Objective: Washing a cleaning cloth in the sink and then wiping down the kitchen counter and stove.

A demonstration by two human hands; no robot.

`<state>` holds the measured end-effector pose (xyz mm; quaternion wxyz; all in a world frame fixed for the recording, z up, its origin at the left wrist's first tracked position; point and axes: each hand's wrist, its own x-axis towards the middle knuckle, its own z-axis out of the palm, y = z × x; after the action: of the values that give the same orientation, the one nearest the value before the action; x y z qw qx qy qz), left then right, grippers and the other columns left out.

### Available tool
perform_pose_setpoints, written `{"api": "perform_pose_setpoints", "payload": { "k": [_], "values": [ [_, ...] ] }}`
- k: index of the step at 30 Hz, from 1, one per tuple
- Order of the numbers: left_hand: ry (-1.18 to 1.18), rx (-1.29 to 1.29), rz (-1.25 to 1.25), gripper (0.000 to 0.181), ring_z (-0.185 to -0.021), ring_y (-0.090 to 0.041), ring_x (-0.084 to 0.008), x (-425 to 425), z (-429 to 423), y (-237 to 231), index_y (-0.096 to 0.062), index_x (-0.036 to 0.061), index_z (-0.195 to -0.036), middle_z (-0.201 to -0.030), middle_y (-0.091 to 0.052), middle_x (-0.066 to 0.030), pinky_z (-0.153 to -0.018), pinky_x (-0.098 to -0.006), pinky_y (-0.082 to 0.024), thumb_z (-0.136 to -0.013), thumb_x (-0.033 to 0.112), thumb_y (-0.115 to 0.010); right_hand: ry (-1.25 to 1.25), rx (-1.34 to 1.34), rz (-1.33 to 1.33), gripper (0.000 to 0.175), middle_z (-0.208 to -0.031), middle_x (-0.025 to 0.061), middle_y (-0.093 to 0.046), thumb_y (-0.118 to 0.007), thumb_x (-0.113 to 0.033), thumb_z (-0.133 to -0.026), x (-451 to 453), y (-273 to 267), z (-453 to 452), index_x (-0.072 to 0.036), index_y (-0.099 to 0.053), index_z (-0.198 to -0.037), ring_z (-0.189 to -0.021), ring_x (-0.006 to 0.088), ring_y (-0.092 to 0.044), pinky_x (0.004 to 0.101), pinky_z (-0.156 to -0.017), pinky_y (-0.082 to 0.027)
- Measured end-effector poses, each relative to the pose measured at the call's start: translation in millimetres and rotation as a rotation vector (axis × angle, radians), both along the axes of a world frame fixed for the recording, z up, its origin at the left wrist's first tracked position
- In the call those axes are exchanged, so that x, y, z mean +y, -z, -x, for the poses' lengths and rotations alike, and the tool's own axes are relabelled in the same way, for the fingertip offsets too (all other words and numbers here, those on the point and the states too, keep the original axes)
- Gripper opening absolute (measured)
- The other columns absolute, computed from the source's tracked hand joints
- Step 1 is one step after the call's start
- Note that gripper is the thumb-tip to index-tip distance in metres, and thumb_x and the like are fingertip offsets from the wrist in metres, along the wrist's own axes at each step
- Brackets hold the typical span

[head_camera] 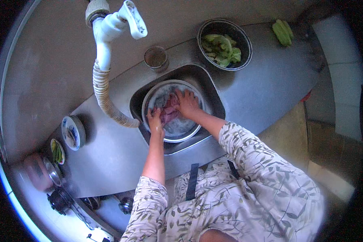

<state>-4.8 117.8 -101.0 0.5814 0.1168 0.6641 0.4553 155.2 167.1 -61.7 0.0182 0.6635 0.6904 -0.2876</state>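
A round metal basin with cloudy water stands in the steel sink. In the water lies a soft pink-red piece, which looks like meat or wet cloth; I cannot tell which. My left hand grips it from the left, inside the basin's near-left rim. From the right, my right hand holds it with the fingers spread out over the water. The undersides of both hands are hidden. Left of the basin hangs the end of a ribbed hose, fixed to a white tap.
Behind the sink stands a drinking glass. A dark bowl of leafy greens is at its right, and a ridged green vegetable lies farther right. Stacked plates, a small plate of green pods and a lidded pot stand left.
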Motion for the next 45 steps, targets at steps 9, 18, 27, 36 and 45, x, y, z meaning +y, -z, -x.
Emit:
{"api": "perform_pose_setpoints", "payload": {
  "k": [9,18,27,36,45],
  "values": [
    [0.278,-0.285,0.380,0.087,-0.127,-0.031,-0.0453,12,-5,-23,-0.009,0.0240,-0.145,-0.146,-0.022,-0.0141,-0.080,-0.0730,-0.037,-0.079,0.069,-0.045,-0.209,0.050,0.195,0.039,-0.115,0.0234,-0.054,-0.056,-0.024,-0.079,-13,32,2,-0.016,-0.056,-0.118,-0.107,0.0383,-0.053,0.0486,-0.088,-0.045],
    [0.015,-0.768,0.118,0.073,-0.108,-0.052,-0.0374,18,16,15,-0.044,0.0101,-0.131,-0.124,-0.052,-0.0168,-0.088,-0.0555,-0.043,-0.083,0.065,-0.045,-0.316,0.349,-0.012,0.025,-0.091,0.0208,-0.058,-0.058,-0.027,-0.070,-55,-136,39,-0.012,-0.069,-0.088,-0.095,0.0399,-0.055,0.0494,-0.079,-0.045],
    [-0.053,-0.537,-0.116,0.043,-0.081,-0.060,-0.0275,-26,-12,15,-0.055,0.0033,-0.108,-0.101,-0.059,-0.0143,-0.069,-0.0406,-0.051,-0.087,0.041,-0.056,-0.091,0.404,-0.404,0.030,-0.100,0.0202,-0.050,-0.062,-0.034,-0.075,-55,-96,49,-0.008,-0.065,-0.089,-0.097,0.0419,-0.051,0.0500,-0.075,-0.045],
    [-0.296,-0.376,0.122,0.040,-0.082,-0.061,-0.0267,25,-36,12,-0.057,0.0042,-0.113,-0.100,-0.063,-0.0099,-0.074,-0.0379,-0.051,-0.089,0.035,-0.053,0.132,0.296,-0.085,0.028,-0.087,0.0238,-0.063,-0.053,-0.031,-0.079,-1,-11,30,-0.008,-0.068,-0.081,-0.082,0.0388,-0.061,0.0510,-0.072,-0.048],
    [0.192,0.487,-0.007,0.052,-0.107,-0.053,-0.0258,1,2,-1,-0.048,-0.0027,-0.123,-0.118,-0.054,-0.0154,-0.098,-0.0328,-0.037,-0.076,0.011,-0.065,-0.114,-0.055,0.085,0.048,-0.143,0.0209,-0.027,-0.058,-0.027,-0.080,6,23,7,-0.007,-0.051,-0.124,-0.129,0.0454,-0.025,0.0649,-0.095,-0.030]
  ]
}}
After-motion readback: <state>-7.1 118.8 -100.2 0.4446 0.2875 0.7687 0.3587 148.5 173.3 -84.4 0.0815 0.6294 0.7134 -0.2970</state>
